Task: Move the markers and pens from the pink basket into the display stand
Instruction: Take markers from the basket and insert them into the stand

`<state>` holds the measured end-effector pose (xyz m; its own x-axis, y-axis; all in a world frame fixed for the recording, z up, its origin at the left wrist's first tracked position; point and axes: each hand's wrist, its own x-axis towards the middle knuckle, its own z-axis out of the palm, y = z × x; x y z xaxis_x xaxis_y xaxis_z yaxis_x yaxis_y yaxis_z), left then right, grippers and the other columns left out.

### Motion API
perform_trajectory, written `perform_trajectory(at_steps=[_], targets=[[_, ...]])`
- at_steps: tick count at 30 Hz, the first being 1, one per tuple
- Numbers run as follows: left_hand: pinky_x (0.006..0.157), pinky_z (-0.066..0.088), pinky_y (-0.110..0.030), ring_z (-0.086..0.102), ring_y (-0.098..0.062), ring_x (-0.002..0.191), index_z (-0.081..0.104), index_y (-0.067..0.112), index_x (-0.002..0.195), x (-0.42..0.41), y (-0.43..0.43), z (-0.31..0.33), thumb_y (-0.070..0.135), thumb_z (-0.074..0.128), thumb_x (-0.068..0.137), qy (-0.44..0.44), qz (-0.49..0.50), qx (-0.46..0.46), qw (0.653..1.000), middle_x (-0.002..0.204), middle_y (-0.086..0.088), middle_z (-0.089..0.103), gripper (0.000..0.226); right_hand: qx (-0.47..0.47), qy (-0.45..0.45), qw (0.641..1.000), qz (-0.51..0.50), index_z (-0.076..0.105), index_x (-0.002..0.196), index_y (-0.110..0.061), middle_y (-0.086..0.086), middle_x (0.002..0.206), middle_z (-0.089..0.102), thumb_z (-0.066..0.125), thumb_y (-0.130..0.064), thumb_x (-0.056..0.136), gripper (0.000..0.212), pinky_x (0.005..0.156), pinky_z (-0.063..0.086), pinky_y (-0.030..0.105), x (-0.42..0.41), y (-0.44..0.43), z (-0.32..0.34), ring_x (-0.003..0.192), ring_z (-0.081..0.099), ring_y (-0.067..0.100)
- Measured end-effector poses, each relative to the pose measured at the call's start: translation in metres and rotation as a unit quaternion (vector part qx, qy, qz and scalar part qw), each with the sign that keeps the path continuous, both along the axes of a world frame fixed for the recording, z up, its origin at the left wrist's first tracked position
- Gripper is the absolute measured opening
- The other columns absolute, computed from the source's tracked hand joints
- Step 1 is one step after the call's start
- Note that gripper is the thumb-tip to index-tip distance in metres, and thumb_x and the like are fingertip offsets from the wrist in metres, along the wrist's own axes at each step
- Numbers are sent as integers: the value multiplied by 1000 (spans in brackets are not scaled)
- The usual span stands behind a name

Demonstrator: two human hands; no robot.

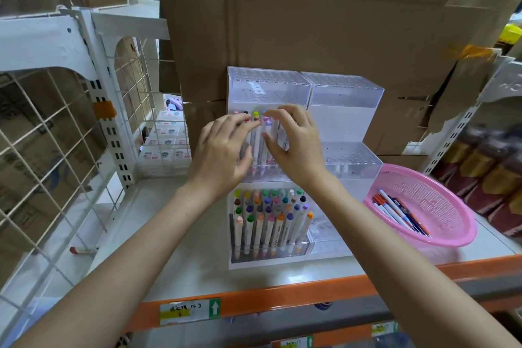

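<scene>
One left hand (223, 147), one right hand (293, 144), one pink basket (440, 206), two display stands (265, 87), one loose marker (84, 250)

Bright, even light (edges warped, blurred)
</scene>
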<state>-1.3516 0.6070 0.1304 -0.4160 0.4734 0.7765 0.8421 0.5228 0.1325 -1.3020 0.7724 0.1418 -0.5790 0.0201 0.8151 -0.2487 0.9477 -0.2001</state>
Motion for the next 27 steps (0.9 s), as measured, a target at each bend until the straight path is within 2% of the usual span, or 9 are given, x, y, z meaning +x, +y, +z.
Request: perform_trajectory(at_steps=[4, 11, 16, 20, 23, 27], targets=[[105, 31, -40, 42, -21, 126, 52, 16, 132, 3, 4, 2, 27, 47, 86, 6, 8, -14, 1000, 133, -4, 52, 47, -14, 8, 1000, 10, 63, 110, -12, 4, 109, 58, 60, -24, 90, 24, 82, 48, 39, 2, -1, -2, 98, 56, 24], [104, 34, -42, 44, -22, 124, 53, 15, 129, 7, 8, 3, 22, 55, 83, -8, 28, -13, 999, 129, -5, 54, 46, -9, -3, 1000, 19, 64, 106, -13, 4, 106, 59, 62, -22, 90, 19, 80, 49, 41, 1, 2, 2, 98, 57, 23], [102, 36, -39, 49, -21, 120, 57, 15, 123, 18, 18, 12, 31, 52, 85, -31, 80, 18, 996, 126, -3, 56, 41, -13, -14, 999, 32, 62, 119, -14, 1, 115, 60, 57, -27, 93, 30, 83, 48, 43, 6, 12, 2, 102, 57, 23], [109, 30, -43, 48, -24, 125, 56, 13, 126, 35, 43, 23, 38, 43, 86, -31, 106, -7, 994, 130, -6, 55, 49, -24, -31, 999, 37, 58, 128, -18, -1, 127, 57, 55, -28, 92, 38, 91, 45, 39, 20, 32, 0, 115, 54, 21], [113, 26, -50, 44, -27, 130, 56, 13, 126, 49, 70, 27, 34, 53, 86, -30, 116, -31, 992, 134, -9, 53, 46, -17, -60, 998, 26, 52, 135, -21, -1, 133, 54, 52, -33, 92, 45, 95, 44, 40, 37, 57, -1, 120, 52, 22], [112, 27, -54, 42, -30, 132, 54, 10, 130, 73, 114, 23, 30, 66, 83, -37, 102, -71, 992, 137, -13, 51, 53, 7, -101, 995, -21, 48, 140, -20, 3, 137, 52, 48, -40, 90, 53, 96, 46, 42, 65, 101, -7, 121, 52, 26]])
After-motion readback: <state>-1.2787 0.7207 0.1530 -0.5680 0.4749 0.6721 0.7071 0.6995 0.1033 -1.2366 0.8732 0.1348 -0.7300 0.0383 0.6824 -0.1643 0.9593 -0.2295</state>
